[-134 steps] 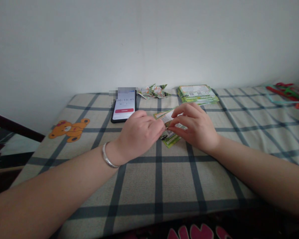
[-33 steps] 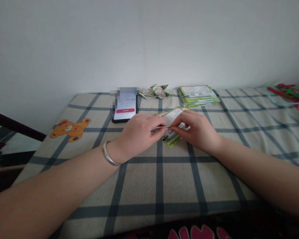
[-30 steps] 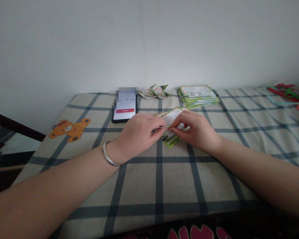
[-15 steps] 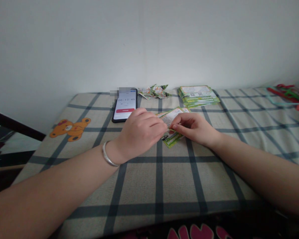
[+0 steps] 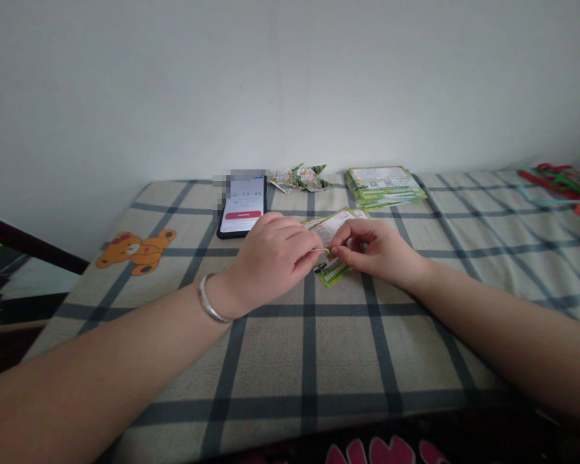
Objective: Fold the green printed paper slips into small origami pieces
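Note:
A thin folded paper strip (image 5: 323, 250), whitish with a bit of green, spans the short gap between my two hands. My left hand (image 5: 281, 252), with a silver bangle at the wrist, pinches its left end; the fingertips are mostly hidden behind the knuckles. Thumb and forefinger of my right hand (image 5: 374, 248) are closed on the other end. Under the fingers lie several green-and-white printed cards (image 5: 337, 276), fanned at an angle on the checked cloth and partly covered by both hands.
A phone (image 5: 243, 216) showing a timer lies behind my left hand. Beyond are folded paper shapes (image 5: 302, 178) and a stack of printed cards (image 5: 385, 183) near the wall. Red and green tangled strips (image 5: 560, 183) lie far right. A bear picture (image 5: 138, 251) is at left.
My hands have drawn slightly apart at the fingertips, and more of the strip between them shows. The cards on the table have stayed put.

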Tool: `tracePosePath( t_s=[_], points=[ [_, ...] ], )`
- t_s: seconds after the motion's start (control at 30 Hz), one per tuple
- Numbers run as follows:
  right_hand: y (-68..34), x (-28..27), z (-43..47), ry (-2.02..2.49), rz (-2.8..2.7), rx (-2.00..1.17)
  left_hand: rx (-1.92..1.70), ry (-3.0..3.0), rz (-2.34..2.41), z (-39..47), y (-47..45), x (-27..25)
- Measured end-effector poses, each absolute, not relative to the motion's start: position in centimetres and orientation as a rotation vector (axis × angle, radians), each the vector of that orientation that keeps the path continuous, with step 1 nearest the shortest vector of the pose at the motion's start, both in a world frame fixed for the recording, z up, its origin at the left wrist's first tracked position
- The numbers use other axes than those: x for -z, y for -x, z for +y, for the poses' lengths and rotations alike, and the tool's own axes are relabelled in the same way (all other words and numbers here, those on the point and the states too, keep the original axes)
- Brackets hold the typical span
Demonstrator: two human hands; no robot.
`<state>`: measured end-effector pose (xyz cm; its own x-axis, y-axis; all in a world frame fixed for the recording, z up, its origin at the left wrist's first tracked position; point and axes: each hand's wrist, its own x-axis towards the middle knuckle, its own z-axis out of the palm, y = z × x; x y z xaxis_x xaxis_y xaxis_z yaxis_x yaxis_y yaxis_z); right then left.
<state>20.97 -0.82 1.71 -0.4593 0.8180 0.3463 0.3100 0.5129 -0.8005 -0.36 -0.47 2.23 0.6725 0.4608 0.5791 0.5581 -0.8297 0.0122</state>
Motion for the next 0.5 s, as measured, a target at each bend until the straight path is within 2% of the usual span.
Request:
tracePosePath(
  t_s=[0.2,0.5],
  points=[
    [-20.52,-1.8,-1.25,0.897,-2.006,-0.696,1.056,2.799,-0.926,-0.53,0.17,-2.09],
    [-20.03,-1.77,-1.83,0.975,-2.11,-0.406,1.037,2.807,-0.954,-0.58,0.05,-1.97]
  ],
)
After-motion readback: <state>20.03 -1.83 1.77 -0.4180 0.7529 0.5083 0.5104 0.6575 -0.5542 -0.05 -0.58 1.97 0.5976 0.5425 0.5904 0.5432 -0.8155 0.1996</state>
